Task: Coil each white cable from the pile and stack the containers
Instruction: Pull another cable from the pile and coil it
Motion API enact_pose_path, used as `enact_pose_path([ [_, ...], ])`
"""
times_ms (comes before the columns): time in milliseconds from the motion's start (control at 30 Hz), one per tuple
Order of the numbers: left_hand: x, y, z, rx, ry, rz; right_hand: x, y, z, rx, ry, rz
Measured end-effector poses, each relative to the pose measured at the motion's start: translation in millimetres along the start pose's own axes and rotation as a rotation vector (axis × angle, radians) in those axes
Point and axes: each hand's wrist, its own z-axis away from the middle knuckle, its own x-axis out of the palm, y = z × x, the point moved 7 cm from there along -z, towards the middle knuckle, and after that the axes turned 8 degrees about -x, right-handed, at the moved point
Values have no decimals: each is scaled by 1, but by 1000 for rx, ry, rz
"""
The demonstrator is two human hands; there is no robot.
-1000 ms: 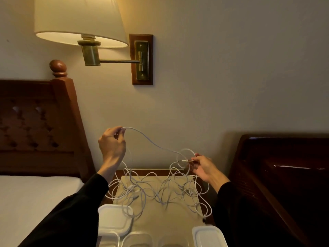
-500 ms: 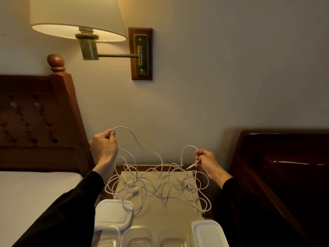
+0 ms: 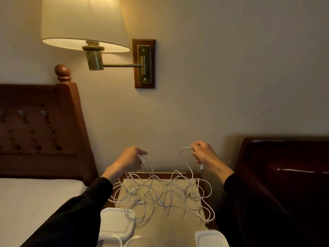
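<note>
Both hands' grip on white cable (image 3: 185, 157)

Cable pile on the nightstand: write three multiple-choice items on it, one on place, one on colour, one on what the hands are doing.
1. Where does the cable pile lie?
A. on the bed
B. on the nightstand
C. on the floor

2. What colour are the cables?
A. black
B. red
C. white

3. What are the left hand and right hand doing?
A. each grips cable raised above the pile
B. both rest flat on the containers
C. both hang idle, holding nothing

Answers: 1 B, the tangle spreads over the nightstand top between the two beds. 2 C, every strand is white. 3 A, fingers of both hands curl round cable.
</note>
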Motion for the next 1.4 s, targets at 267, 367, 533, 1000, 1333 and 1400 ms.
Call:
enact_pose_path([
  [267,2,112,23,351,38,486,-21,-117,24,-295,-194,233],
  [367,2,126,32,357,-83,920,-37,-139,29,-433,-112,265],
  [533,-17,142,47,602,126,528,-57,-162,39,-741,90,557],
  [1000,-97,135,56,621,427,545,-131,-149,3,-589,420,356],
  [1333,-189,198,42,440,538,912,43,-180,73,-349,-359,-418],
  [1400,-199,177,39,383,639,893,40,-183,72,-308,-405,-563],
])
